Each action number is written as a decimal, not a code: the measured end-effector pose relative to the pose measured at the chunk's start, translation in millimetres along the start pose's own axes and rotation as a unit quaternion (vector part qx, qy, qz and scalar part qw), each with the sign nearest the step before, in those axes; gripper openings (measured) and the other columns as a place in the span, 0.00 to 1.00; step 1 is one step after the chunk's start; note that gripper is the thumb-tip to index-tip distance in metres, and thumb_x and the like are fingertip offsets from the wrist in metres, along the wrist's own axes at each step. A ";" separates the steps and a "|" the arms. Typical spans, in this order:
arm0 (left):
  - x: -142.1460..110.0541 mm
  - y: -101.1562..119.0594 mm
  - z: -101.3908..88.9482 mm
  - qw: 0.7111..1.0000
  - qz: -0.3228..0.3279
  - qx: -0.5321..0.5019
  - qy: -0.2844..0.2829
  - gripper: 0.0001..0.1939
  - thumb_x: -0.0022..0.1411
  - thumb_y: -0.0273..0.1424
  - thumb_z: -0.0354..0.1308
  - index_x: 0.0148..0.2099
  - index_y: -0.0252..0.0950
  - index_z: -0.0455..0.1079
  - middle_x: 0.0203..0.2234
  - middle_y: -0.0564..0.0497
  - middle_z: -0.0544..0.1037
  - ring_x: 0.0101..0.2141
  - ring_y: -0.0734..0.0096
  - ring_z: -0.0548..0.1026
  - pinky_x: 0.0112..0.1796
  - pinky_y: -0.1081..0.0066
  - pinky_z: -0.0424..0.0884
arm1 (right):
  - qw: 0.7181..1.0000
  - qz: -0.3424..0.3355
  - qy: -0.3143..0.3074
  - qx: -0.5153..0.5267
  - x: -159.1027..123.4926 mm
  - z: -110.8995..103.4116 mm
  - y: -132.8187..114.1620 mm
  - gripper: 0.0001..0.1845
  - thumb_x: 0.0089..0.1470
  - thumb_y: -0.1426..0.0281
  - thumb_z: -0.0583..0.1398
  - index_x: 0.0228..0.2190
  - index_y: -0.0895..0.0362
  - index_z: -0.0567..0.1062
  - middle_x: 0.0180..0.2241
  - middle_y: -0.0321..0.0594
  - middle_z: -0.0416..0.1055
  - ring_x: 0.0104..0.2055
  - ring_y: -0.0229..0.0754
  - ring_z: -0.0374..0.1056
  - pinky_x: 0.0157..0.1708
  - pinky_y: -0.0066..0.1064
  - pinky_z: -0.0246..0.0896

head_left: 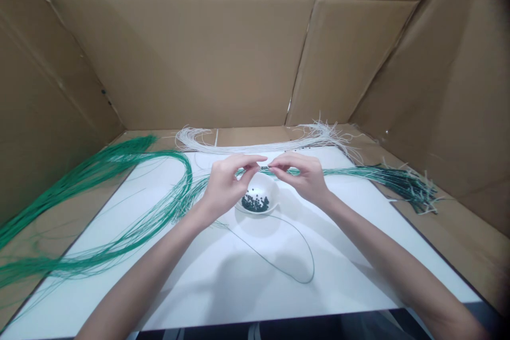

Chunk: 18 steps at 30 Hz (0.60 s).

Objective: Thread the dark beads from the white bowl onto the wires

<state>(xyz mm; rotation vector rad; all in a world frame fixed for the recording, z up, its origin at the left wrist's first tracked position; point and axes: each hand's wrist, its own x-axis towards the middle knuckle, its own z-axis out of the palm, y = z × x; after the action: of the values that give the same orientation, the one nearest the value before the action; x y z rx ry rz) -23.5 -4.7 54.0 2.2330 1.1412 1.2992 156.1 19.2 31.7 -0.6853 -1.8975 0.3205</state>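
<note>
Above a white bowl (274, 191) holding several small dark beads (255, 203), my two hands meet almost fingertip to fingertip. My left hand (229, 180) brings thumb and forefinger close together; what lies between them is too small to make out. The thumb and forefinger of my right hand (303, 172) pinch a tiny dark bead (264, 167) in the gap between the hands. A thin green cord (313, 255) curves in a loop on the white table in front of the bowl. Behind my hands runs a bundle of green strands (350, 171).
Thick green strands (119, 239) curl across the left side and over the edge. A white bundle of strands (255, 147) lies along the back. Dark green strand ends with pale tips (414, 188) lie at right. Cardboard walls (247, 58) enclose the white tabletop (350, 276).
</note>
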 end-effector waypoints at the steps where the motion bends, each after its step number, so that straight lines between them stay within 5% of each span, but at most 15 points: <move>1: 0.0 0.0 -0.1 1.000 0.000 -0.001 0.000 0.12 0.54 0.23 0.52 0.40 0.40 0.71 0.32 0.52 0.77 0.31 0.75 0.72 0.35 0.75 0.68 | 1.000 -0.006 -0.002 -0.003 -0.6 0.9 0.5 0.04 0.47 0.71 0.58 0.25 0.55 0.74 0.25 0.37 0.72 0.25 0.34 0.65 0.23 0.27 0.62; 18: 1.0 -3.6 1.1 0.997 -0.059 -0.051 0.004 0.12 0.54 0.29 0.54 0.42 0.36 0.70 0.30 0.50 0.77 0.30 0.75 0.73 0.35 0.75 0.69 | 0.999 -0.032 0.039 -0.022 -4.3 5.6 -0.4 0.04 0.46 0.75 0.58 0.26 0.55 0.73 0.25 0.37 0.71 0.23 0.33 0.63 0.22 0.27 0.61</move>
<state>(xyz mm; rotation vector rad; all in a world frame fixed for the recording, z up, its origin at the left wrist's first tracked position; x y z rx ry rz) -24.1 -1.5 51.8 2.0568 1.1637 1.2909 152.2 16.8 26.4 -0.6559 -1.8529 0.2107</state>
